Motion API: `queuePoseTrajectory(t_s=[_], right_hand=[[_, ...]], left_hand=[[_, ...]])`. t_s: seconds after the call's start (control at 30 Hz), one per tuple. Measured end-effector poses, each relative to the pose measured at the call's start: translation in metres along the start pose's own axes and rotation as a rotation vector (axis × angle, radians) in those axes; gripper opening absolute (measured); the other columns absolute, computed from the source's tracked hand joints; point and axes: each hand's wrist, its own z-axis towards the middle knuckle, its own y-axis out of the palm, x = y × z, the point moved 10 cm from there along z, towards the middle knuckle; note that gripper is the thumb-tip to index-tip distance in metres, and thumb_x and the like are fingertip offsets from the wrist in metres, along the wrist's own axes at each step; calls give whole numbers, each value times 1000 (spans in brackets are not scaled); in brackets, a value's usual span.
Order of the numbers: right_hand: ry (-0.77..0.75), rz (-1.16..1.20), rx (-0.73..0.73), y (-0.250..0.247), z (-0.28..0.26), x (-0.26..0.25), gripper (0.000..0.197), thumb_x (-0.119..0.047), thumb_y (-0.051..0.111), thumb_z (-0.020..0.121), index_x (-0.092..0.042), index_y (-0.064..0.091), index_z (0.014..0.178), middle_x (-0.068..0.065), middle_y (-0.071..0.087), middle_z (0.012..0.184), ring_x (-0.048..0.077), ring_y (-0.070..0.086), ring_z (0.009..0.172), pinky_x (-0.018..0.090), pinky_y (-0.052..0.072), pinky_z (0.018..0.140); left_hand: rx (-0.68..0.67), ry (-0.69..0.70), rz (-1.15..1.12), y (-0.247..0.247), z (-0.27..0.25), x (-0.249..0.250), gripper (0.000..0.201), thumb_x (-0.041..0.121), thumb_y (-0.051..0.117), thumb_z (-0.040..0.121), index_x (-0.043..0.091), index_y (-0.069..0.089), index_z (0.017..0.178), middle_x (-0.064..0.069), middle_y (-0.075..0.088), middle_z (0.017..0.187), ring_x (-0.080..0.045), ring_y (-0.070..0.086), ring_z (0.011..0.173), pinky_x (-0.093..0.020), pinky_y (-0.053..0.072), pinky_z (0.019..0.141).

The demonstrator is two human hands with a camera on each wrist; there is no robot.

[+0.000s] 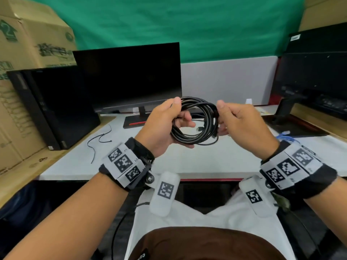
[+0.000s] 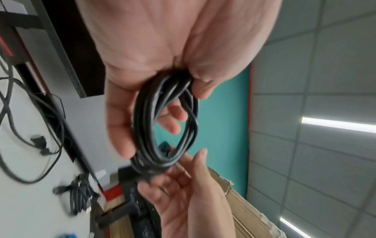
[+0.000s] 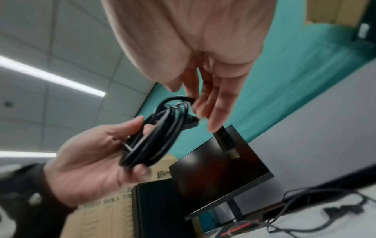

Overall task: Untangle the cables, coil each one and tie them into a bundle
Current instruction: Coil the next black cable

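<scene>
A black cable wound into a coil point(image 1: 189, 140) is held in the air over the white table point(image 1: 131, 162). My left hand point(image 1: 178, 117) grips the coil's left side, thumb over the top and fingers through the loop; the left wrist view shows the coil point(image 2: 146, 128) lying across those fingers. My right hand point(image 1: 223, 117) holds the coil's right side between thumb and fairly straight fingers. In the right wrist view the coil point(image 3: 158, 136) ends at my right fingers point(image 3: 215, 109), and its plug point(image 3: 225, 143) hangs just past them.
A thin black tie point(image 1: 99, 139) lies on the table's left part, a blue cable point(image 1: 285, 134) at the right. More loose black cables point(image 2: 30, 128) and a bundled one point(image 2: 79, 198) lie behind. A monitor point(image 1: 127, 76), PC tower point(image 1: 52, 106), cardboard boxes point(image 1: 28, 34) and another monitor point(image 1: 315, 72) ring the table.
</scene>
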Motion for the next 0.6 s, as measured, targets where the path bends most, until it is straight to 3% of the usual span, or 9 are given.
queuePoseTrajectory(t_s=[0.03,0.1,0.17,0.27,0.33,0.37,0.43,0.5,0.6], right_hand=[[13,73,-59,8,-1,-1,49,-53,47,98,-8,66,92,4,73,80,21,71,79,42,59,77],[1,166,-132,23,-7,-8,39,-52,63,89,-20,62,112,-8,73,103,9,68,98,30,55,87],[14,184,-60,23,-8,-7,41,-27,78,81,-19,58,117,-10,72,106,5,67,100,26,54,86],[69,139,-1,15,-6,-1,51,7,65,78,-12,58,125,-4,70,106,11,68,89,30,57,80],[-14,18,-111,18,-7,-14,61,10,60,79,-9,53,137,-7,66,116,5,64,94,14,51,85],[-92,-38,-190,25,-9,-24,60,11,59,80,-10,54,137,-9,65,118,1,63,97,10,48,86],[-206,-71,-285,35,-17,-38,50,10,57,81,-12,60,126,-7,69,109,6,64,96,21,51,85],[-210,-79,-239,35,-19,-39,48,8,59,82,-15,61,124,-8,68,105,9,64,95,27,52,85],[-94,-157,-91,25,-13,-26,61,1,66,84,-17,50,139,-14,61,114,3,59,102,5,43,88]], left_hand=[[19,-21,-73,2,0,-6,37,35,35,108,6,53,121,-4,56,84,-19,64,81,-60,57,63],[9,-93,-230,15,-1,-18,39,37,32,108,7,51,125,-6,58,86,-28,63,91,-59,57,66],[-1,-144,-273,24,-3,-27,42,37,32,108,4,49,126,-9,63,92,-33,63,100,-58,58,71],[89,70,431,10,-3,-6,33,26,43,106,16,44,138,1,60,126,-20,63,112,-44,56,88],[50,337,927,21,-9,13,59,18,53,101,24,25,153,4,40,151,-17,54,123,-31,45,99],[-8,435,1050,32,-13,14,69,15,56,99,25,19,157,3,33,156,-19,51,125,-33,44,102],[-88,519,1226,46,-17,9,73,12,57,97,22,19,158,1,32,156,-24,54,123,-42,48,100],[-56,523,1347,43,-15,8,67,12,55,97,17,25,156,-2,36,153,-29,58,115,-45,51,92],[24,474,1461,34,-11,12,59,17,48,99,16,27,154,-2,43,146,-30,63,96,-44,52,79]])
